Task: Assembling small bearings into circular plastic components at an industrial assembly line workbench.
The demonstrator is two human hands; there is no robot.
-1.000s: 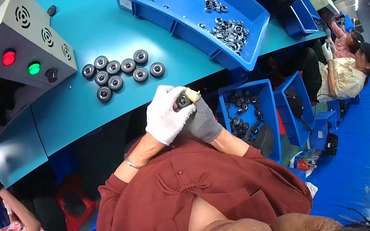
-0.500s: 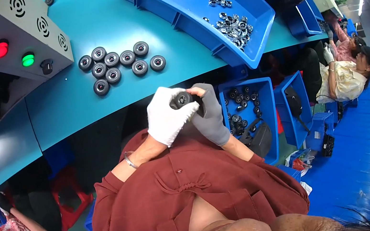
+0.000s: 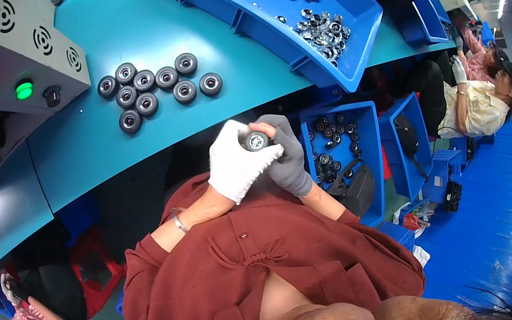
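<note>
In front of my chest I hold a small black toy-like wheel (image 3: 256,140) with a shiny silver hub, its hub face turned up. My left hand (image 3: 231,162), in a white glove, grips the wheel between thumb and fingers. Closed against its far right side is my right hand (image 3: 288,157), in a grey glove with bare fingertips. Its lower fingers are partly hidden behind the wheel and the other hand. On the teal table (image 3: 181,28) beyond, several similar black wheels (image 3: 143,79) lie flat in a loose group, with darker hubs.
A large blue tray (image 3: 262,28) holds many shiny silver hub pieces (image 3: 323,28). To my right, a blue bin (image 3: 373,161) contains black wheels and a dark bag (image 3: 356,191). A grey box (image 3: 29,62) with red and green lights stands at left. Other people sit on both sides.
The wheel in my hands now shows a bright silver hub where its face looked dark before. Both hands remain together around it. The whole view has shifted slightly.
</note>
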